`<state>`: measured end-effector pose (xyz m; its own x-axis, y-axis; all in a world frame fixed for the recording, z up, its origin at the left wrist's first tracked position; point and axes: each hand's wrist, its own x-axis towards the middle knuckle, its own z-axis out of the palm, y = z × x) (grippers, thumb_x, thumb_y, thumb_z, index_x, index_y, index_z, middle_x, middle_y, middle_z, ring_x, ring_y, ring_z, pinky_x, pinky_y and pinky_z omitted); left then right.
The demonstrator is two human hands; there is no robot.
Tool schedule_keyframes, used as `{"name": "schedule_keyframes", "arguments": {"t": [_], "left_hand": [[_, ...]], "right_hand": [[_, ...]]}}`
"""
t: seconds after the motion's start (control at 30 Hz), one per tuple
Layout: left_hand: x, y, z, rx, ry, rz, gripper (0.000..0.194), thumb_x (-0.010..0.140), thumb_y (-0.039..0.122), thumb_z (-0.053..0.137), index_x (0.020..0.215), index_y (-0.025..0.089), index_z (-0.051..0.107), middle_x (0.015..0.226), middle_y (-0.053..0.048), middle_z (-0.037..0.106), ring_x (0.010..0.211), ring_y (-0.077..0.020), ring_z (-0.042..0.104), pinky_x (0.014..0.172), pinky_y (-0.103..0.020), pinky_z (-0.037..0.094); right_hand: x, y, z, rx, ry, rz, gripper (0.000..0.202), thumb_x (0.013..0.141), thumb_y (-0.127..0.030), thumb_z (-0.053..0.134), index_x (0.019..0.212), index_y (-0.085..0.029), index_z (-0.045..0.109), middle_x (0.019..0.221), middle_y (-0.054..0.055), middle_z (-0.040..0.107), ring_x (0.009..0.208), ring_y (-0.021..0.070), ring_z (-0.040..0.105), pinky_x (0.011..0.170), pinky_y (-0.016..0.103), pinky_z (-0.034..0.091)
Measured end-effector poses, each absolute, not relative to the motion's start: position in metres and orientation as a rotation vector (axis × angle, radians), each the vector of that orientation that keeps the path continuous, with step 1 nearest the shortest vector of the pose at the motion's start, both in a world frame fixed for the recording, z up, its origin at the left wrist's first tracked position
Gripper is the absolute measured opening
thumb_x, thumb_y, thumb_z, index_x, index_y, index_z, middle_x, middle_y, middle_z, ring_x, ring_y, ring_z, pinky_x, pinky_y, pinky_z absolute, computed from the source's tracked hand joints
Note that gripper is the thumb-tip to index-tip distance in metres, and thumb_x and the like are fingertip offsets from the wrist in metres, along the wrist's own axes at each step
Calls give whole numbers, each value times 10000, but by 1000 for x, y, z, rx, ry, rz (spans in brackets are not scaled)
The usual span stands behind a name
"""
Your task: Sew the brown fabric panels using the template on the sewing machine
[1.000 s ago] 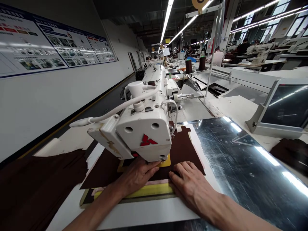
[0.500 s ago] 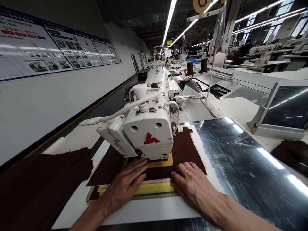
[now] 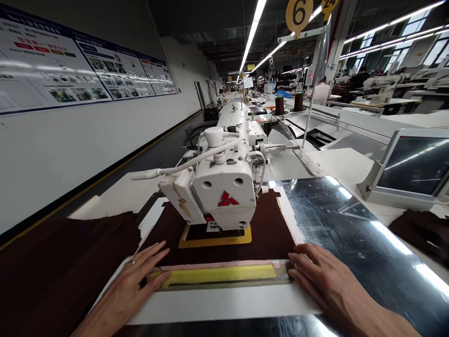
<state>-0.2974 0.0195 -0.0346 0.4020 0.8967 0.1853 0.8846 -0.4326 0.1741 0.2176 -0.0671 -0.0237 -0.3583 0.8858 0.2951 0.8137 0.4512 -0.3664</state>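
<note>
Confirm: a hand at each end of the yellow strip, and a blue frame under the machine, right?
The head view shows a yellow frame, not blue, under the machine; the left hand and right hand are at the ends of the strip.

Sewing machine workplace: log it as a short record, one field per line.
machine: white sewing machine, red emblem in front
under machine: brown fabric, yellow frame
left hand: fingers spread, at left end of yellow strip
right hand: near the strip's right end
left side: dark brown cloth
right side: screen
beyond: two brown thread spools
</note>
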Motion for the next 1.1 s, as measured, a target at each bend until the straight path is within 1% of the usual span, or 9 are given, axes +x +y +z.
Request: {"name": "schedule_keyframes", "arguments": {"t": [0.2,0.33,0.43,0.5,0.7,0.8,0.97,1.03,1.1], "left_hand": [[-277,28,-40,2580,1619,404,372,1011,517,568,1317,345,692,1415,-36,643,1276,-295,630,972,-393,600],[-251,33,-39,2655,1503,467,395,1004,542,564,1307,325,695,1390,-54,650,1283,-300,615,1002,-424,575],[-240,37,-42,2685,1510,512,461,978,576,586,1355,321,661,1418,-58,637,1308,-323,598,1011,-456,571],[-233,40,-46,2698,1516,514,447,966,590,591,1321,335,682,1398,-45,654,1278,-326,623,1000,-466,576],[-189,47,-51,2667,1457,543,374,939,603,607,1176,344,736,1316,-21,685,1164,-284,685,931,-385,596],[-163,53,-43,2674,1330,582,322,964,569,580,1076,314,743,1192,-26,713,1066,-250,709,880,-327,591],[-139,64,-27,2736,1133,619,297,1022,461,469,918,283,682,951,-18,712,912,-218,709,811,-282,575],[-139,63,-25,2773,1092,632,273,1018,444,469,915,291,670,945,-10,712,913,-218,707,793,-278,573],[-146,56,-28,2780,1099,679,253,1005,456,491,923,307,678,980,-1,723,972,-228,705,820,-286,574]], "right_hand": [[237,-83,-35,-1563,-2237,222,342,1081,-427,476,1350,-246,584,1342,136,575,1224,320,557,982,550,531],[252,-86,-37,-1639,-2205,202,372,1078,-456,474,1348,-240,613,1385,140,568,1293,326,531,1047,562,502],[267,-87,-38,-1696,-2176,133,378,1075,-467,485,1340,-239,629,1390,137,577,1295,321,535,1056,553,494],[278,-85,-38,-1719,-2154,98,376,1074,-461,488,1331,-231,637,1388,139,583,1288,317,543,1048,539,499],[307,-69,-36,-1790,-2107,47,349,1051,-425,526,1300,-220,660,1345,141,607,1222,308,583,1003,513,515],[314,-62,-30,-1839,-2104,40,291,1040,-395,560,1245,-227,678,1259,120,625,1124,282,606,940,466,525],[310,-51,-24,-1868,-2110,-19,130,1044,-272,560,1016,-225,678,1031,59,618,946,228,589,825,375,479],[308,-46,-23,-1859,-2127,-45,160,1048,-228,528,934,-210,639,977,54,600,917,229,570,813,373,453],[306,-48,-19,-1833,-2165,-47,180,1053,-203,500,902,-203,599,952,52,587,901,229,555,812,373,438]]}}
